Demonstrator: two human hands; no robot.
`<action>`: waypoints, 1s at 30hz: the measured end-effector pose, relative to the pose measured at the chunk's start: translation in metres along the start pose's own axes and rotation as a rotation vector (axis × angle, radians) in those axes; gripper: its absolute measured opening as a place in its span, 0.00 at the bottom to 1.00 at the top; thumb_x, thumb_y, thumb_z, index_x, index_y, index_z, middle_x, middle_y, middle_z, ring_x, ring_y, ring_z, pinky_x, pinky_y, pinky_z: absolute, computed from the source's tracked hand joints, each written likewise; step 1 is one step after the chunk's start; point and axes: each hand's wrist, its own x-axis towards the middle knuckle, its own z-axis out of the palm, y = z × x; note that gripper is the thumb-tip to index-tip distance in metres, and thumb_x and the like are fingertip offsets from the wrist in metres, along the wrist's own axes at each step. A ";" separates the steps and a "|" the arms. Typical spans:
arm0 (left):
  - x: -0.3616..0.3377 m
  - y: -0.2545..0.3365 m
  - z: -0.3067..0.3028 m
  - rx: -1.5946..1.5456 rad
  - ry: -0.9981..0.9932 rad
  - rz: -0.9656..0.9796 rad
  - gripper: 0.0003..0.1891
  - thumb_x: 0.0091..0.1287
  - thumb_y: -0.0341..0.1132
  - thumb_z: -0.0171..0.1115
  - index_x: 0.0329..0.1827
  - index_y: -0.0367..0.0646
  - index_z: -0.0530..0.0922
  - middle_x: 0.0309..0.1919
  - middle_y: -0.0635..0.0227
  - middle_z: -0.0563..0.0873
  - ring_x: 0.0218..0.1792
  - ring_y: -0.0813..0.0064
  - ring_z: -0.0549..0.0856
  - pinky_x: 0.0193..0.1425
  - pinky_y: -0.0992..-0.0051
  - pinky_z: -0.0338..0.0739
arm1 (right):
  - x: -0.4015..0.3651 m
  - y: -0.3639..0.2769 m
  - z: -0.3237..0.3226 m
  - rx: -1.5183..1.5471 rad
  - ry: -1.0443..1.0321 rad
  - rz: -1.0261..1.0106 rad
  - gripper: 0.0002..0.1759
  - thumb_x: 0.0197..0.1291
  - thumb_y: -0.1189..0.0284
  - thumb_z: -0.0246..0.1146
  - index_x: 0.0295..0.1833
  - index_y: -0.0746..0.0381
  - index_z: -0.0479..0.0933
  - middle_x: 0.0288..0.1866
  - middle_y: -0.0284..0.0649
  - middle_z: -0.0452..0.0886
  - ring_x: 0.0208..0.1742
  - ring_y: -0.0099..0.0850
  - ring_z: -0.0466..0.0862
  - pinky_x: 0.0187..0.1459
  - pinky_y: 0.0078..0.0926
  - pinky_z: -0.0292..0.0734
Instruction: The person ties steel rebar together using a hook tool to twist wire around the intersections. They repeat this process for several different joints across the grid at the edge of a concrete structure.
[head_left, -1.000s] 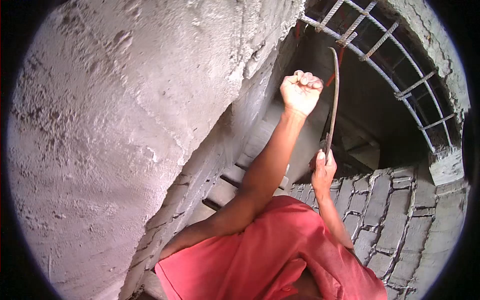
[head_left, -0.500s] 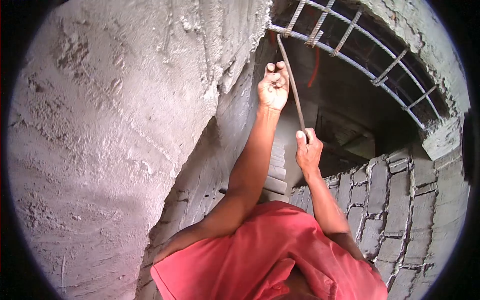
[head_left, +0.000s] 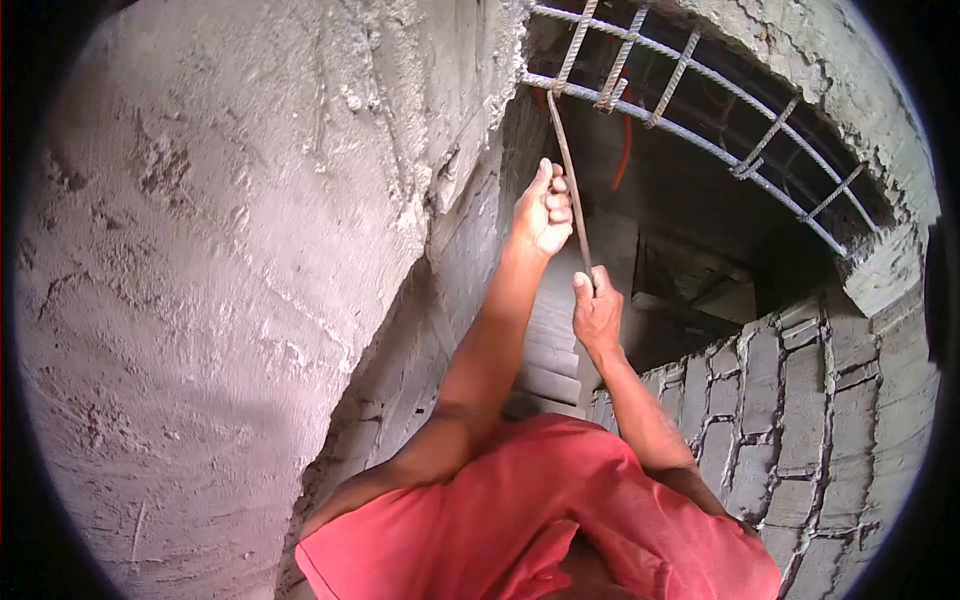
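My right hand (head_left: 598, 312) is wrapped round the lower end of a thin metal rod (head_left: 567, 150), thumb pointing up along it. The rod rises at a slight tilt, and its tip meets the lower bar of a rebar grid (head_left: 690, 128), close to a crossing at the left end. Just left of the rod, my left hand (head_left: 545, 212) is closed, its fingers curled towards the palm and the thumb raised. Whether those fingers hold anything is hidden.
A rough plastered wall (head_left: 220, 250) fills the left side. Brickwork (head_left: 780, 400) stands at lower right, under a concrete edge (head_left: 890, 270). An orange strip (head_left: 622, 155) hangs behind the grid, in front of a dark opening. Below my arms are grey steps (head_left: 548, 365).
My left hand has lowered and its fingers have curled in more. My right hand keeps its grip on the rod, whose tip stays at the same bar. The view has shifted slightly.
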 end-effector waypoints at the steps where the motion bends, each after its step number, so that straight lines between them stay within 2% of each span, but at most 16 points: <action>1: -0.005 0.001 -0.001 0.022 -0.036 -0.046 0.15 0.75 0.50 0.58 0.35 0.49 0.77 0.24 0.82 0.75 0.14 0.94 0.66 0.13 0.89 0.60 | 0.000 0.000 0.004 0.005 -0.041 0.040 0.22 0.72 0.54 0.58 0.40 0.65 0.72 0.23 0.53 0.74 0.26 0.55 0.76 0.31 0.46 0.70; 5: -0.020 -0.003 0.003 0.362 0.017 0.133 0.14 0.77 0.50 0.54 0.46 0.48 0.75 0.20 0.83 0.70 0.13 0.91 0.65 0.12 0.87 0.58 | 0.001 0.008 0.022 0.133 -0.114 -0.061 0.18 0.72 0.57 0.58 0.43 0.64 0.72 0.23 0.48 0.75 0.24 0.49 0.77 0.30 0.43 0.71; 6: -0.024 -0.003 0.007 0.484 0.053 0.162 0.17 0.78 0.51 0.52 0.49 0.47 0.74 0.17 0.82 0.67 0.12 0.89 0.64 0.12 0.85 0.57 | 0.001 0.018 0.025 0.239 -0.187 0.013 0.18 0.72 0.57 0.59 0.43 0.64 0.72 0.25 0.42 0.75 0.28 0.41 0.78 0.35 0.40 0.73; 7: -0.029 -0.001 0.003 0.626 0.065 0.202 0.19 0.77 0.54 0.52 0.47 0.45 0.75 0.15 0.81 0.66 0.12 0.87 0.64 0.13 0.84 0.56 | 0.003 0.007 0.020 0.521 -0.377 0.413 0.20 0.71 0.55 0.59 0.42 0.64 0.71 0.26 0.39 0.73 0.32 0.33 0.76 0.40 0.37 0.73; 9: -0.032 0.004 -0.017 0.577 0.091 0.145 0.21 0.77 0.56 0.52 0.45 0.46 0.76 0.14 0.81 0.64 0.12 0.87 0.63 0.13 0.83 0.56 | -0.001 0.021 0.033 0.264 -0.137 0.222 0.20 0.72 0.56 0.59 0.41 0.64 0.71 0.26 0.39 0.72 0.31 0.32 0.72 0.39 0.36 0.72; 11: -0.041 0.002 -0.021 0.567 0.130 0.150 0.21 0.76 0.57 0.52 0.43 0.47 0.77 0.14 0.81 0.65 0.11 0.87 0.62 0.14 0.82 0.56 | -0.009 0.020 0.023 0.240 -0.102 0.163 0.23 0.72 0.53 0.57 0.40 0.65 0.71 0.26 0.41 0.71 0.29 0.34 0.70 0.38 0.37 0.72; 13: -0.040 0.001 -0.037 0.499 0.064 0.176 0.19 0.76 0.55 0.53 0.43 0.47 0.77 0.15 0.81 0.67 0.14 0.86 0.65 0.16 0.82 0.59 | -0.015 0.024 0.014 0.216 -0.084 0.113 0.25 0.73 0.50 0.56 0.40 0.65 0.70 0.25 0.42 0.71 0.28 0.35 0.69 0.37 0.38 0.71; 15: -0.045 0.000 -0.045 0.073 -0.028 0.180 0.17 0.76 0.53 0.55 0.41 0.49 0.78 0.16 0.81 0.68 0.19 0.85 0.70 0.21 0.80 0.64 | -0.026 0.032 0.003 0.188 -0.201 0.142 0.31 0.73 0.44 0.51 0.38 0.66 0.69 0.23 0.45 0.69 0.27 0.36 0.68 0.35 0.41 0.70; 16: -0.048 0.003 -0.046 -0.050 -0.063 0.161 0.15 0.76 0.48 0.56 0.37 0.47 0.77 0.17 0.78 0.68 0.25 0.80 0.75 0.32 0.78 0.75 | -0.029 0.035 0.004 0.169 -0.190 0.040 0.35 0.73 0.40 0.45 0.36 0.65 0.68 0.21 0.48 0.66 0.24 0.41 0.68 0.31 0.43 0.67; 17: -0.049 0.000 -0.047 -0.059 -0.048 0.174 0.15 0.76 0.48 0.56 0.37 0.47 0.77 0.17 0.78 0.68 0.25 0.80 0.75 0.32 0.78 0.75 | -0.031 0.037 0.004 0.165 -0.212 0.046 0.35 0.73 0.40 0.45 0.36 0.65 0.68 0.21 0.48 0.66 0.24 0.41 0.68 0.31 0.43 0.67; 20: -0.045 -0.015 -0.036 -0.301 0.060 0.221 0.15 0.77 0.42 0.56 0.34 0.41 0.75 0.18 0.70 0.70 0.30 0.68 0.79 0.52 0.73 0.84 | -0.026 0.014 0.003 0.132 -0.119 -0.129 0.34 0.74 0.41 0.44 0.35 0.64 0.66 0.19 0.52 0.66 0.21 0.54 0.70 0.27 0.47 0.65; 21: -0.042 -0.018 -0.031 -0.282 0.110 0.171 0.13 0.77 0.42 0.55 0.37 0.44 0.74 0.19 0.72 0.70 0.28 0.73 0.79 0.45 0.76 0.83 | -0.024 0.009 0.003 0.130 -0.136 -0.129 0.34 0.74 0.41 0.44 0.35 0.64 0.66 0.19 0.52 0.66 0.21 0.54 0.70 0.27 0.47 0.65; 23: -0.027 -0.012 -0.050 -0.170 -0.271 -0.027 0.12 0.78 0.44 0.53 0.40 0.47 0.74 0.22 0.75 0.72 0.26 0.80 0.76 0.36 0.80 0.78 | -0.016 0.004 0.004 0.102 -0.105 -0.149 0.33 0.74 0.42 0.45 0.35 0.64 0.67 0.19 0.52 0.66 0.21 0.53 0.70 0.28 0.47 0.65; 24: -0.026 -0.020 -0.033 0.178 -0.042 0.141 0.13 0.79 0.48 0.51 0.41 0.50 0.73 0.24 0.77 0.73 0.24 0.86 0.73 0.25 0.80 0.70 | -0.013 0.007 0.005 0.105 -0.104 -0.143 0.34 0.74 0.42 0.45 0.35 0.65 0.67 0.19 0.52 0.66 0.21 0.53 0.70 0.28 0.48 0.65; 25: -0.027 -0.021 -0.020 0.166 -0.048 0.159 0.18 0.78 0.53 0.51 0.44 0.47 0.76 0.26 0.77 0.74 0.22 0.86 0.71 0.20 0.80 0.66 | -0.011 0.007 0.005 0.101 -0.109 -0.148 0.34 0.74 0.42 0.45 0.35 0.65 0.67 0.19 0.52 0.66 0.21 0.53 0.70 0.28 0.48 0.65; 30: -0.022 -0.023 0.008 0.667 -0.052 0.431 0.29 0.75 0.61 0.50 0.50 0.39 0.79 0.28 0.73 0.81 0.17 0.87 0.70 0.18 0.82 0.65 | -0.002 0.002 0.005 0.041 -0.083 -0.113 0.32 0.73 0.43 0.48 0.36 0.65 0.68 0.21 0.56 0.69 0.25 0.60 0.72 0.30 0.51 0.66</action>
